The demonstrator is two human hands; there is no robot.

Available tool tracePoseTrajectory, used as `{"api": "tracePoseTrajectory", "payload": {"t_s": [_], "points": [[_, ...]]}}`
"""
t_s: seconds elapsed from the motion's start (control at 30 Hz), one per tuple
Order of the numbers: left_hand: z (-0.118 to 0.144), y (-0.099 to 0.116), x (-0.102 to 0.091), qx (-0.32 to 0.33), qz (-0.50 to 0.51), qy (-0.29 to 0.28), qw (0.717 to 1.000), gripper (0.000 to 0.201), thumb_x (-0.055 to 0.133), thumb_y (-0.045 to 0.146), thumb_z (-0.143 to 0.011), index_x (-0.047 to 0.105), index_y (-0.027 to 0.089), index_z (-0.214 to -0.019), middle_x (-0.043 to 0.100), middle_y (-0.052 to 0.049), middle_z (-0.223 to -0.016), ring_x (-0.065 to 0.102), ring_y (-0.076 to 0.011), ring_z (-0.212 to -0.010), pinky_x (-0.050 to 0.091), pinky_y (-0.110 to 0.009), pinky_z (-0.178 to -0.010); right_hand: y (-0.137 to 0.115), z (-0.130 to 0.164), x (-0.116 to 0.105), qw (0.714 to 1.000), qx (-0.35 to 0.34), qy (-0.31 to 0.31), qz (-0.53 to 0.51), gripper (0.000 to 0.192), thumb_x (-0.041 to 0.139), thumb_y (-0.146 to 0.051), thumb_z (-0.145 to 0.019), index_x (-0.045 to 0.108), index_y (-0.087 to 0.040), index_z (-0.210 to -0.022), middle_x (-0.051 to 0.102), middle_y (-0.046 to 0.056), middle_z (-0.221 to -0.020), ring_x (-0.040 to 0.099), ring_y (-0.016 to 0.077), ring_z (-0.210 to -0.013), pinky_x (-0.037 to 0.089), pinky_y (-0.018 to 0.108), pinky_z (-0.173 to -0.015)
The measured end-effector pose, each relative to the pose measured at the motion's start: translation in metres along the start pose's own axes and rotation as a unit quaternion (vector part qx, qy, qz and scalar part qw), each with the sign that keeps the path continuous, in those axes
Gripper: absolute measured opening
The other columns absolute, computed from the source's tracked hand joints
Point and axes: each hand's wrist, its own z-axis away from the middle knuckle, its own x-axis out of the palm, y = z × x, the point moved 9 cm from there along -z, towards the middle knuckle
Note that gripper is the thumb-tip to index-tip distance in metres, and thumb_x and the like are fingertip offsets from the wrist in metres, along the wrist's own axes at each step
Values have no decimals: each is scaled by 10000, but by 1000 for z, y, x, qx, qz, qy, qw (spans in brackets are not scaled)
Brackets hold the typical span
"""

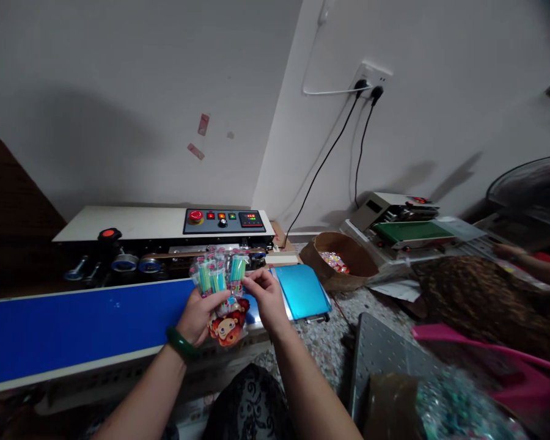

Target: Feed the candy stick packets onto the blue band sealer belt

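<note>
Up front, your left hand (200, 316) is closed around a clear printed packet (222, 293), thumb across its face, gripping it near the cartoon face printed at its bottom end. Your right hand (264, 297) pinches the packet's upper right edge between thumb and fingers, the other fingers loosely curled. You hold the packet upright, just above the near end of the blue conveyor belt (73, 327) of the sealing machine (165, 235), below its control panel (223, 220).

Inside the packet stand several green and turquoise sticks, side by side; how many there are you cannot tell, since the wrapping glares and the print covers them. A green bangle (181, 343) sits on your left wrist.

To your right, a brown round bowl (343, 260) holds a small heap of colourful wrapped pieces, too small to make out. A turquoise tray (301, 290) lies between the bowl and your hands. A second machine with a green belt (406, 231) stands well apart by the wall.

At the lower right, a bag of glittery contents (458, 406) is blurred and cut off by the edge. Another person's forearm (527, 260) enters from the right, its hand hidden.
</note>
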Motion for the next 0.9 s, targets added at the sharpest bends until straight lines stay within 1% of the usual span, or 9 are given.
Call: {"api": "tracePoseTrajectory", "payload": {"t_s": [0.17,0.3,0.43,0.5,0.6,0.67,0.73,0.8,0.9], "points": [[-1,-2,5,5,-4,0,1000,372,682,168,-598,607,146,-962,679,-52,-814,635,-221,-746,498,-339,-692,12,2,2,997,43,-12,-55,233,682,-261,-623,541,-207,-800,598,-44,-650,545,102,-589,426,218,-573],[-3,-3,1,-2,-20,18,1000,297,694,185,-580,620,129,-863,668,-32,-708,631,-199,-639,504,-331,-651,0,3,-17,999,-2,40,-33,211,665,-262,-632,567,-192,-804,647,-3,-756,584,132,-672,455,249,-641],[-1,6,-12,-2,-20,65,998,290,711,189,-553,623,123,-821,660,-19,-670,616,-172,-573,508,-302,-598,-9,4,-30,1000,-1,29,8,253,658,-222,-607,553,-195,-836,655,11,-795,599,165,-704,478,286,-652],[1,7,-8,-24,-8,38,999,326,705,164,-550,632,132,-866,679,-41,-776,625,-172,-626,507,-283,-605,-12,5,-36,1000,-6,29,10,332,657,-175,-579,534,-208,-886,648,0,-794,598,167,-727,480,288,-672],[8,-3,11,-94,-3,-54,994,403,687,122,-558,628,150,-956,666,-76,-954,632,-200,-754,504,-294,-667,-16,6,-39,999,-19,35,11,445,655,-143,-566,504,-231,-975,633,-14,-829,588,150,-747,473,265,-685],[13,-10,20,-127,-12,-95,987,425,681,113,-567,623,144,-987,661,-95,-979,627,-224,-811,495,-315,-712,-16,8,-40,998,-20,51,20,363,651,-197,-608,519,-220,-946,626,-10,-803,583,139,-718,469,246,-655],[15,-14,23,-142,-21,-115,983,435,674,124,-584,616,138,-1015,661,-108,-979,625,-242,-830,488,-339,-735,-16,9,-41,997,-15,70,30,198,616,-302,-677,544,-197,-829,611,-3,-731,577,129,-655,465,236,-603],[16,-17,23,-150,-32,-123,981,445,669,132,-593,609,138,-1034,657,-115,-990,624,-251,-831,485,-357,-739,-16,10,-40,997,-7,78,21,204,566,-388,-722,538,-188,-747,597,-1,-686,573,125,-592,464,240,-561],[15,-19,19,-153,-47,-120,980,432,677,130,-582,620,133,-1010,655,-118,-988,619,-253,-840,480,-354,-744,-20,10,-40,996,-15,90,-7,236,604,-394,-694,531,-205,-815,604,-14,-677,576,127,-550,472,255,-548]]}}
